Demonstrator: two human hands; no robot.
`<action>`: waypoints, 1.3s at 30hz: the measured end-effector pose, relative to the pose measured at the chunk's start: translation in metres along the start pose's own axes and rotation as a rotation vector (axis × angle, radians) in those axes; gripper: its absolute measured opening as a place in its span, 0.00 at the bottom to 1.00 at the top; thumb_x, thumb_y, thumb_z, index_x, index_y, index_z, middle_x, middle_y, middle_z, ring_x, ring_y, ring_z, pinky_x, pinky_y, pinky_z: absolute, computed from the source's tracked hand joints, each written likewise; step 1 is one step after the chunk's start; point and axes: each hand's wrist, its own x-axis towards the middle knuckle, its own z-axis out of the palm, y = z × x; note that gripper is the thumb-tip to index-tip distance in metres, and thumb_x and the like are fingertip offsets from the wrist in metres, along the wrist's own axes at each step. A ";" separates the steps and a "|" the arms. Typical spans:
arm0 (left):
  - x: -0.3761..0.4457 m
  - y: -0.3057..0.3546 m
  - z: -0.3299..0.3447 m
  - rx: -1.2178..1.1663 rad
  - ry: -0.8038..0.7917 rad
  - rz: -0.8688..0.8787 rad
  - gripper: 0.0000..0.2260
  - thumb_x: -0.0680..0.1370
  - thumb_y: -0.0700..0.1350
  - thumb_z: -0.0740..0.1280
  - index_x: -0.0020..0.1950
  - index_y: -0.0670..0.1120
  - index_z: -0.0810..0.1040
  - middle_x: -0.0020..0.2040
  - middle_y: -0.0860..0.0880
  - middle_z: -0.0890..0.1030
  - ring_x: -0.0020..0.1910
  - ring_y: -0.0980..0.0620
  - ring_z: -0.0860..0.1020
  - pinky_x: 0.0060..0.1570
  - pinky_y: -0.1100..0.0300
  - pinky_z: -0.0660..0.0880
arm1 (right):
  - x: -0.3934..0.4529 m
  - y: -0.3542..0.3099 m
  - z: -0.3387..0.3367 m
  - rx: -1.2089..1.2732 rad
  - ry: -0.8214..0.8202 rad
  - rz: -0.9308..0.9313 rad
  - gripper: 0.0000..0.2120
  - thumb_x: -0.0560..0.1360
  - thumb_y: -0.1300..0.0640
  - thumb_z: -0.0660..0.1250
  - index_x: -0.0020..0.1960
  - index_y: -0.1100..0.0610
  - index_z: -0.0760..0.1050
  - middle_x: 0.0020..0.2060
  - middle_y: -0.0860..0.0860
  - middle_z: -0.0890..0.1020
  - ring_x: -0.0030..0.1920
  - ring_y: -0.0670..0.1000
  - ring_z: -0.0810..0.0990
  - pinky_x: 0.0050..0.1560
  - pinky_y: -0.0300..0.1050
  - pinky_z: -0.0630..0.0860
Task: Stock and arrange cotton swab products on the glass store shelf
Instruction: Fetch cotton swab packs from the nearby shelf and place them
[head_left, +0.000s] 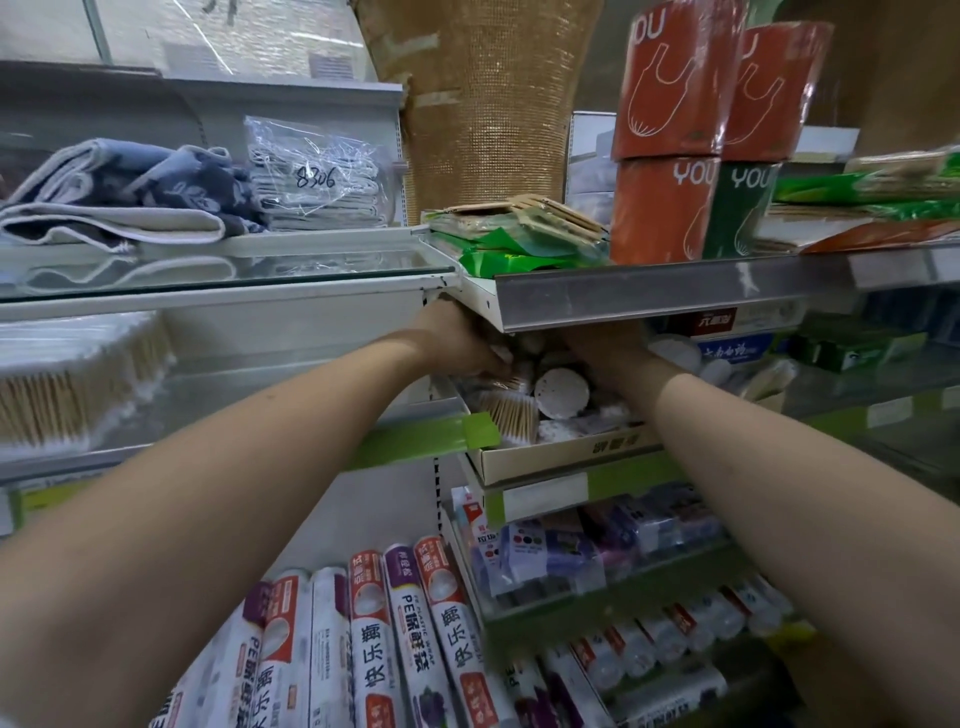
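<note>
Both hands reaching under the metal shelf edge (649, 296) into a shallow cardboard tray (566, 454): left hand (462, 343) with fingers on a clear pack of wooden-stick cotton swabs (511, 410), right hand (608, 348) half hidden, grip impossible to tell. Beside the pack, a round white perforated lid (562, 396). Above, glossy orange rolls printed "YOU" (670, 78); a crinkled clear bag marked "8306" (317, 174). Below, film rolls reading "PE PLASTIC WRAP" (415, 634).

White metal shelving (649, 291), glass shelf (223, 278), woven column (488, 104) behind.
</note>
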 end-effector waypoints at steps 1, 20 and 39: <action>-0.005 0.001 0.000 -0.026 0.014 -0.016 0.20 0.75 0.53 0.74 0.64 0.47 0.81 0.60 0.45 0.81 0.59 0.44 0.77 0.59 0.55 0.75 | -0.001 -0.001 0.001 0.008 -0.013 -0.007 0.16 0.82 0.51 0.61 0.38 0.41 0.61 0.54 0.46 0.68 0.55 0.45 0.65 0.55 0.36 0.59; -0.107 0.029 -0.015 -0.010 0.315 -0.102 0.28 0.74 0.56 0.74 0.71 0.49 0.74 0.60 0.42 0.75 0.60 0.40 0.74 0.60 0.50 0.74 | -0.110 -0.022 -0.018 0.328 0.254 0.079 0.11 0.71 0.59 0.71 0.54 0.56 0.81 0.48 0.54 0.84 0.50 0.56 0.81 0.52 0.51 0.80; -0.241 -0.030 -0.047 -0.114 0.307 -0.059 0.32 0.71 0.51 0.76 0.74 0.48 0.72 0.65 0.45 0.73 0.65 0.44 0.72 0.63 0.54 0.70 | -0.212 -0.106 0.032 0.738 0.124 0.005 0.15 0.77 0.57 0.69 0.46 0.36 0.70 0.56 0.53 0.77 0.55 0.56 0.81 0.52 0.62 0.82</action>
